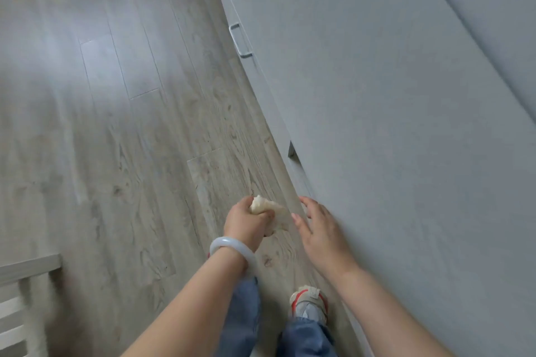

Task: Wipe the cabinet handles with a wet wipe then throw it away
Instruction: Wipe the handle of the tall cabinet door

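Beside the cabinet (pixel 377 124) — wet wipe (pixel 265 209) in left hand (pixel 246 220) grip

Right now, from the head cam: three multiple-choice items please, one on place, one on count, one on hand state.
1. The metal handle sits:
A. on the cabinet edge, ahead of the hands
B. on the floor
C. in the right hand

2. Handles visible:
A. one
B. three
C. five

3. The left hand:
A. lies flat, open
B. grips the wet wipe
C. holds the handle

Key: 1 A, it is mounted further along the cabinet; 2 A, only one shows; 3 B, fingers curl round the wipe, while the right hand is spread open.
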